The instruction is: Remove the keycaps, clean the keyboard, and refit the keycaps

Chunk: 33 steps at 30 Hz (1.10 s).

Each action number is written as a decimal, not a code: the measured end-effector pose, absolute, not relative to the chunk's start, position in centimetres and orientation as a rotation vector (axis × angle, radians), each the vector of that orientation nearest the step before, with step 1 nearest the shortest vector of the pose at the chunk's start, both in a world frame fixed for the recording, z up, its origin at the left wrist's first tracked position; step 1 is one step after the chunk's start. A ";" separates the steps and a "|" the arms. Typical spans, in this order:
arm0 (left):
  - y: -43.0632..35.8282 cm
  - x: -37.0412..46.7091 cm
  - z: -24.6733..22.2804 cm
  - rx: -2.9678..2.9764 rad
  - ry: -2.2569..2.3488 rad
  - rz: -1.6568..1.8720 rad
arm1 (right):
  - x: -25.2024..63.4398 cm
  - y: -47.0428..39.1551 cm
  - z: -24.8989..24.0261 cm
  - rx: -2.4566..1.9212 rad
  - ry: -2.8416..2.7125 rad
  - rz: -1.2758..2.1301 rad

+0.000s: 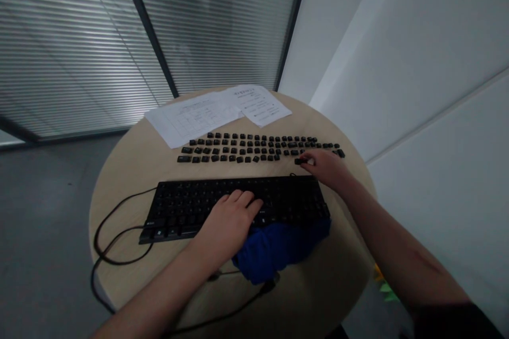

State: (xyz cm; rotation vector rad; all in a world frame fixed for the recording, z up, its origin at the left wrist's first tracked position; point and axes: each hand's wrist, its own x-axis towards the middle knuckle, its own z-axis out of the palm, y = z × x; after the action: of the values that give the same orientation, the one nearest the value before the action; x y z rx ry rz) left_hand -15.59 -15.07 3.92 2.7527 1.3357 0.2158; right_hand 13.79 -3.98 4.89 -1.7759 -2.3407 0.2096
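Observation:
A black keyboard [186, 204] lies across the round wooden table, its right part dark and hard to make out. My left hand [234, 217] rests on the middle of the keyboard, fingers slightly spread over the keys, holding nothing. Beyond the keyboard, several loose black keycaps [240, 151] stand in curved rows. My right hand [320, 165] is at the right end of the front row, thumb and forefinger pinched on a black keycap [298, 161] at the table surface. Under the keyboard's front right edge sits a bunched blue cloth [274, 249].
Printed papers [199, 116] lie at the back of the table [131, 169]. A black cable [115, 262] loops on the left and passes over the table edge. A cable connector [268, 286] lies in front of the cloth. A white wall rises on the right.

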 end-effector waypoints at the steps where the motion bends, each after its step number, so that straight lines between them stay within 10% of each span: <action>1: -15.2 -16.1 4.0 2.757 1.344 0.279 | 13.4 -3.2 4.7 -1.788 -2.387 0.145; 14: -15.3 -20.5 4.3 2.812 1.355 0.914 | 10.6 -0.8 2.4 -1.855 -2.537 0.001; 33: -18.3 -19.0 6.4 2.831 1.146 0.845 | 12.2 -4.2 4.4 -1.439 -2.123 0.017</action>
State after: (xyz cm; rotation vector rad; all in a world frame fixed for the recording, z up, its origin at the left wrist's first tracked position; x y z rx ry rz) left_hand -18.96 -18.29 6.45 2.8310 1.1461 0.8451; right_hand 12.16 -4.17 4.42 -1.4395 -2.1226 0.0173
